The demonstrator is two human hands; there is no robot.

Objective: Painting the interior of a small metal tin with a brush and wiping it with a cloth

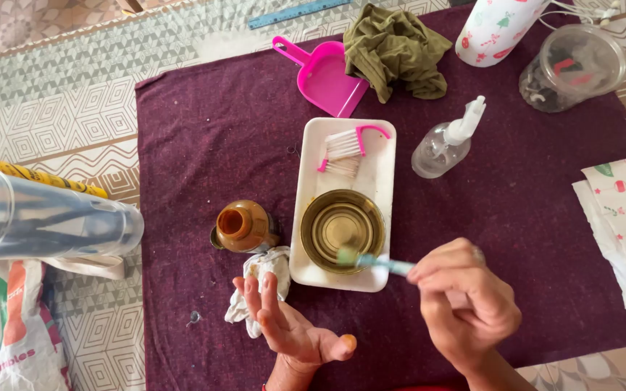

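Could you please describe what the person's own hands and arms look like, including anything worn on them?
Both are bare, with no sleeves or gloves in view. The left hand has orange-brown stains on its fingertips and a thin pink band at the wrist. The right hand wears a ring.

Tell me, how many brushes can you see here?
2. A pink-handled brush with white bristles lies at the far end of the white tray. A toothbrush is held in the right hand, its head over the metal bowl. Others may be hidden.
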